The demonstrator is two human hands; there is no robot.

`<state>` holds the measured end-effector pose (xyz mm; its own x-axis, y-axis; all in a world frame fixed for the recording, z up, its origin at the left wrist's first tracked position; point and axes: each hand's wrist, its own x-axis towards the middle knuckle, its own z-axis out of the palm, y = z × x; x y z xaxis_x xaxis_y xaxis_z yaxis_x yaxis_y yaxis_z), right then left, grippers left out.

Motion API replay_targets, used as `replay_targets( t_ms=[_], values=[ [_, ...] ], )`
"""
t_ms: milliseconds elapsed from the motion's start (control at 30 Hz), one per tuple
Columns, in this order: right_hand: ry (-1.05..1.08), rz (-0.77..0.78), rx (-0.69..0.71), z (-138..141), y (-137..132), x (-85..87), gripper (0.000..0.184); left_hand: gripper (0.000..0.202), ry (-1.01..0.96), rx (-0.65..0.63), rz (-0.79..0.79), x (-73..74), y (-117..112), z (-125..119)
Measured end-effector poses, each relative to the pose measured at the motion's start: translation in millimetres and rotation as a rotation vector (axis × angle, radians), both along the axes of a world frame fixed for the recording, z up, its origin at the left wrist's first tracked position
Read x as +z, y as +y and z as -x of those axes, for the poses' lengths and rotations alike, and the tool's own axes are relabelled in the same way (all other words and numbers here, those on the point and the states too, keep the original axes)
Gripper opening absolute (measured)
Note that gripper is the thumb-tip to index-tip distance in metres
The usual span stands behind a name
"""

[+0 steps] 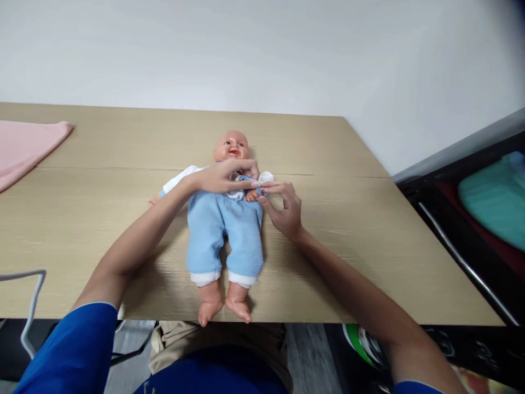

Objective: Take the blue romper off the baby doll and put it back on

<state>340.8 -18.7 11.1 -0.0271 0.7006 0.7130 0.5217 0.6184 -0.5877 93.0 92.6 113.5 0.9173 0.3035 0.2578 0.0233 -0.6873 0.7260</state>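
A baby doll (225, 227) in a light blue romper with white cuffs lies on its back in the middle of the wooden table (348, 230), feet toward me. My left hand (227, 176) rests across the doll's chest, fingers closed on the romper fabric near the collar. My right hand (285, 208) is beside the doll's arm, thumb and fingers pinching the white sleeve cuff. The doll's small hand shows between my two hands.
A folded pink cloth (24, 149) lies at the far left of the table. A white wire hanger (30, 306) pokes in at the near left edge. To the right stands a dark bin with a teal cloth (494, 205) inside.
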Motion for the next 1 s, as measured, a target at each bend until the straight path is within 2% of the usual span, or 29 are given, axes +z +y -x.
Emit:
replay_targets(
  t_ms=[200,400,567,733,867,1000],
  values=[
    [0.011,0.004,-0.032,-1.5,2.2,-5.0,0.027,0.05,-0.146,0.172,-0.11,-22.3,-2.9,-18.3],
    [0.302,0.135,0.039,5.1,6.6,-19.9,0.031,0.032,-0.167,0.256,-0.211,-39.2,-2.6,-28.6],
    [0.269,0.135,-0.123,12.3,0.5,-23.2,0.016,0.027,-0.099,0.327,-0.222,-47.0,-2.8,-33.3],
    [0.261,0.218,-0.178,11.9,-6.3,-30.0,0.005,0.023,-0.061,0.356,-0.211,-52.8,-0.6,-33.9],
    [0.25,0.213,-0.23,13.3,-11.6,-33.7,0.013,0.022,-0.073,0.364,-0.2,-54.8,0.4,-33.6],
    [0.379,0.327,-0.133,14.8,-14.6,-39.4,0.046,0.025,-0.116,0.35,-0.193,-52.9,-0.3,-31.6]
  ],
)
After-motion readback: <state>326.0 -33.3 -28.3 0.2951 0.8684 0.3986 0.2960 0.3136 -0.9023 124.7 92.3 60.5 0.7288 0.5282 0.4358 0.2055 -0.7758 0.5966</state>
